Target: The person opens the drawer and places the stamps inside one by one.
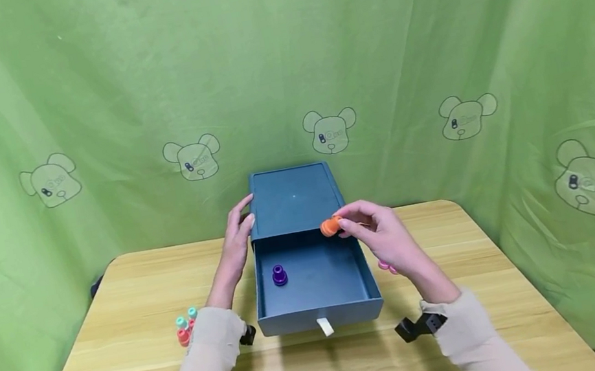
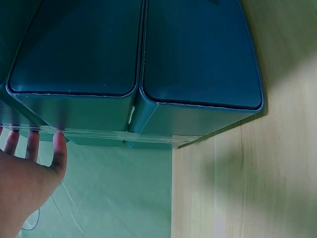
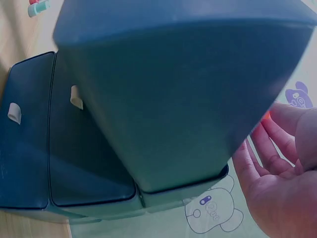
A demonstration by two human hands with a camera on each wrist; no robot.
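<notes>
A blue drawer unit [image 1: 295, 199] stands on the table with its top drawer [image 1: 320, 318] pulled out. Inside that drawer, toward the left, a small purple peg-like piece [image 1: 280, 276] stands upright. My right hand [image 1: 386, 239] pinches an orange piece [image 1: 331, 226] of similar shape over the drawer's back right part. In the right wrist view the drawer hides most of the orange piece. My left hand [image 1: 234, 242] rests with extended fingers against the unit's left side; the left wrist view shows those fingertips [image 2: 59, 141] touching it.
Several red and teal pieces [image 1: 183, 336] stand on the table at the left, partly behind the left sleeve. Pink pieces [image 1: 386, 266] lie right of the drawer, partly behind the right hand. Two lower drawers with pale pull tabs [image 3: 76, 97] are closed. A green curtain [image 1: 267, 72] hangs behind.
</notes>
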